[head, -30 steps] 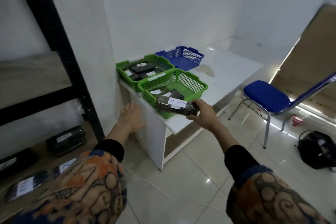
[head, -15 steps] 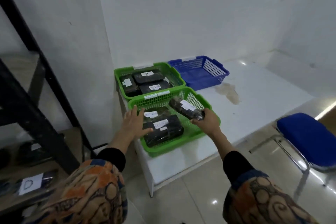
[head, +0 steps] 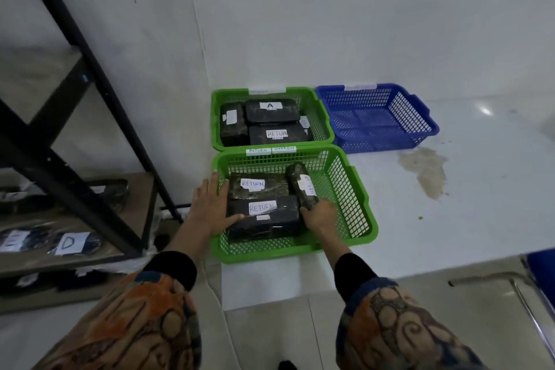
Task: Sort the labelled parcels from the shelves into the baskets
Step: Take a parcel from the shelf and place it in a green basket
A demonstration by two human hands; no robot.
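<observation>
Inside the near green basket, toward its right wall, the slim RETURN parcel is gripped at its near end by the right hand, long axis running near-to-far, while the left hand lies open and flat on the basket's left rim.

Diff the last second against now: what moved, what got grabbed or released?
The right hand carried the RETURN parcel from the table edge down into the near green basket, beside two others; its grip looks not yet released. The left hand moved from mid-air onto that basket's left rim. The far green basket, the blue basket and their contents are unchanged.
</observation>
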